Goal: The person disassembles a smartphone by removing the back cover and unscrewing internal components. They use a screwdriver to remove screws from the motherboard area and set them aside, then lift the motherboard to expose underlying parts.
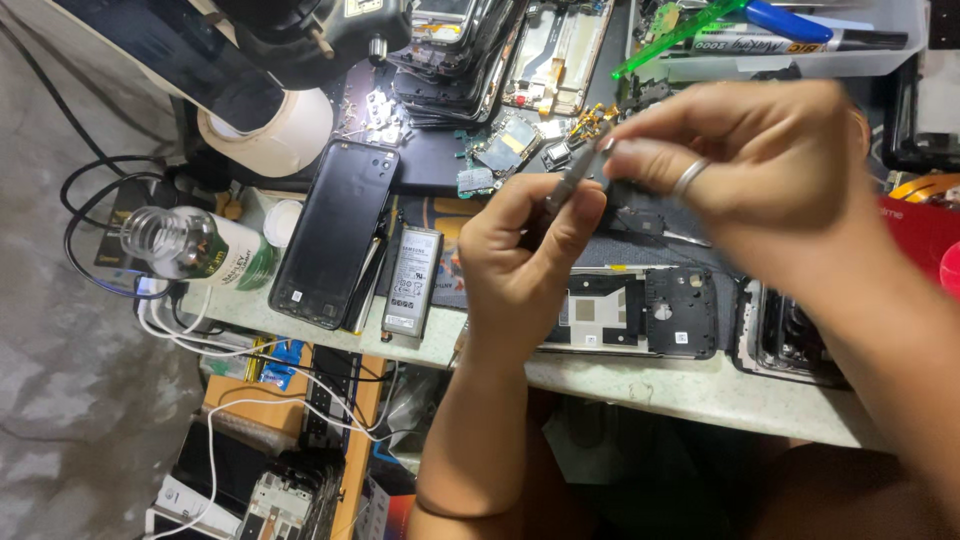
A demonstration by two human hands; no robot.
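My left hand (520, 250) pinches a pair of thin metal tweezers (572, 182) between thumb and fingers, above the bench. My right hand (760, 170), with a ring on one finger, pinches the tweezers' upper end and a small dark part; what the part is cannot be made out. Under both hands lies an opened phone frame (630, 312) with its black inner plates showing. A silver phone battery (412, 282) and a black phone back cover (338, 232) lie to the left of my left hand.
A clear bottle (195, 245) lies on its side at the bench's left end beside a roll of tape (275, 130). Stacked phone frames and small circuit boards (505, 140) fill the back. A white tray (790, 50) holds a marker. Cables hang off the front left edge.
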